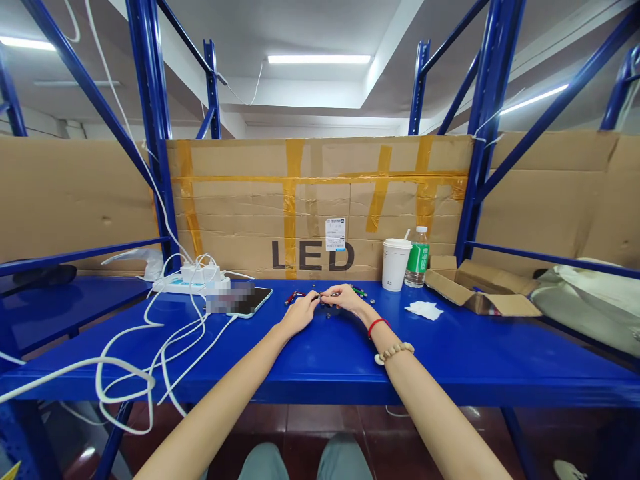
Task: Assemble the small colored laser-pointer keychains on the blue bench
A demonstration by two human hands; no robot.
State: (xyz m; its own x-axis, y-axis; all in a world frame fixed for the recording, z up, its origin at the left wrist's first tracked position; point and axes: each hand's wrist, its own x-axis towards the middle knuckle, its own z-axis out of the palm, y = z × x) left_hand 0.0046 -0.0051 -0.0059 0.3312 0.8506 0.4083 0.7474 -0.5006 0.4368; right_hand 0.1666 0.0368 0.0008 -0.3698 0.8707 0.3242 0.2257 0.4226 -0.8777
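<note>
My left hand (301, 313) and my right hand (346, 297) meet over the blue shelf top, fingertips pinched together around something small and dark that I cannot make out. Thin red pieces (294, 297) lie just left of my left fingers. Beyond my right hand are thin green pieces (359, 291), partly hidden by it. Tiny dark bits (329, 315) are scattered below and around the fingertips, too small to name. A red string and a beaded bracelet circle my right wrist.
On the left are a phone (256, 301), a white power strip (193, 283) and looping white cables (165, 353). At right stand a white cup (396, 265), a water bottle (417, 257), a crumpled tissue (424, 310) and an open cardboard box (493, 306). Cardboard (240, 220) walls the back.
</note>
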